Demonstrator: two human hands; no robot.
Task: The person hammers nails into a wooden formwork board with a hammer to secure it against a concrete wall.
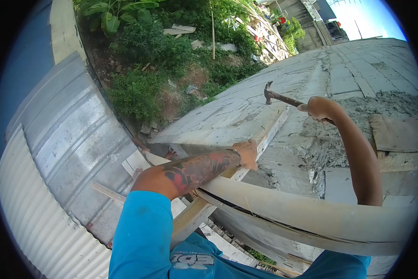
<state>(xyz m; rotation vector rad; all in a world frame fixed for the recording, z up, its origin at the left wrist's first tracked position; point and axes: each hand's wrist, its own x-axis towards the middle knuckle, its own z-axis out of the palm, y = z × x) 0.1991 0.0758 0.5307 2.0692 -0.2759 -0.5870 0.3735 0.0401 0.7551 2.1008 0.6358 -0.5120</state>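
My right hand point(320, 109) is closed around the handle of a claw hammer point(288, 99). The hammer's metal head points left, raised above the far end of a wooden beam point(273, 126). My left hand point(247, 153) grips that beam partway along, with the forearm stretched across in front of me; some of its fingers are hidden. Below the left hand the beam crosses a long pale board point(283, 195), which runs across near my body. Behind both hands rises a grey block wall point(237, 116).
Rough mortar point(330, 139) coats part of the wall on the right. On the left lie metal roofing sheets point(78, 135) and a corrugated sheet point(41, 200). Beyond, plants point(144, 51) and scattered boards point(178, 29) cover lower ground. A drop shows below the pale board.
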